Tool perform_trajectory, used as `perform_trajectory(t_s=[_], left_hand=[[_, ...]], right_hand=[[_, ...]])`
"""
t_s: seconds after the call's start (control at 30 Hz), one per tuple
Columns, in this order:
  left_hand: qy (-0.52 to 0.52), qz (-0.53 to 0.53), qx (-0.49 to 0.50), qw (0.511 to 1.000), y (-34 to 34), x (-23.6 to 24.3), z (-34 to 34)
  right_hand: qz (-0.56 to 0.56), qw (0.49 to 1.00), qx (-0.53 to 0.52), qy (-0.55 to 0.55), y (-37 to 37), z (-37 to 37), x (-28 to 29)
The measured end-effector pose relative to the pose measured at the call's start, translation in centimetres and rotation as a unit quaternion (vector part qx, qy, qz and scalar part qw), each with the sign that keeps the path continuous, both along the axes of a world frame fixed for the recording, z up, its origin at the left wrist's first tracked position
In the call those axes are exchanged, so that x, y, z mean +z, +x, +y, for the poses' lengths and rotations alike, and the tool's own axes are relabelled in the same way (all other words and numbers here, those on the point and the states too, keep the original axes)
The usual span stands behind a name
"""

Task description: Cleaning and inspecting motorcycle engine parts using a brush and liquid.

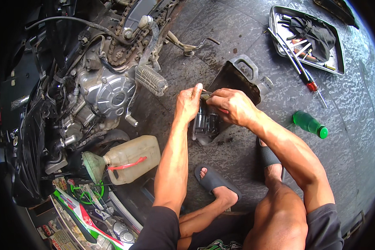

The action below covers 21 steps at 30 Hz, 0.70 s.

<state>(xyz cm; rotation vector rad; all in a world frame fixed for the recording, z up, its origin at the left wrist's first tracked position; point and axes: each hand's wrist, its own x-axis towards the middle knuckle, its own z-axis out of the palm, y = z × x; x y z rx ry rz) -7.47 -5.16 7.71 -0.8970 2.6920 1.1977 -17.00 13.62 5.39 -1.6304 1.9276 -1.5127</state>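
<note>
My left hand (188, 102) is closed over the near edge of the cut-open plastic can (254, 89), its thumb pointing up and its fingertips mostly hidden. Beside it, my right hand (234, 106) pinches a slim tool whose red handle (223, 111) shows below the fingers. A small thin piece lies between the two hands, too covered to name. Under them is a glossy black ribbed part (206, 124), partly hidden by my fingers. The cut can has a grey handle and a dark, dirty inside.
A motorcycle engine (112, 93) with a footpeg (151, 80) stands at left. Below it lies a whitish jerrycan (135, 160) with a green funnel (92, 166). At right are a green bottle (310, 124) and a metal tray (341, 62) holding tools and a black cloth.
</note>
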Motion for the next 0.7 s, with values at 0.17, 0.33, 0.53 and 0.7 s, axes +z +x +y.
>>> perform_trajectory(t_s=[0.17,0.33,0.53,0.7], left_hand=[[-0.061,-0.022,0.005,0.998,0.4,-0.4,0.4],[-0.042,0.032,0.099,0.994,1.5,-0.4,0.9],[-0.028,0.065,0.094,0.993,2.4,0.9,0.6],[-0.007,0.102,0.133,0.986,3.1,1.4,0.6]], right_hand=[[-0.027,0.995,-0.045,0.081,0.8,-0.1,0.6],[-0.125,0.979,-0.149,0.062,0.7,-0.2,0.8],[-0.146,0.984,-0.089,0.043,0.5,0.1,0.2],[-0.449,0.884,-0.122,0.052,1.4,0.4,0.7]])
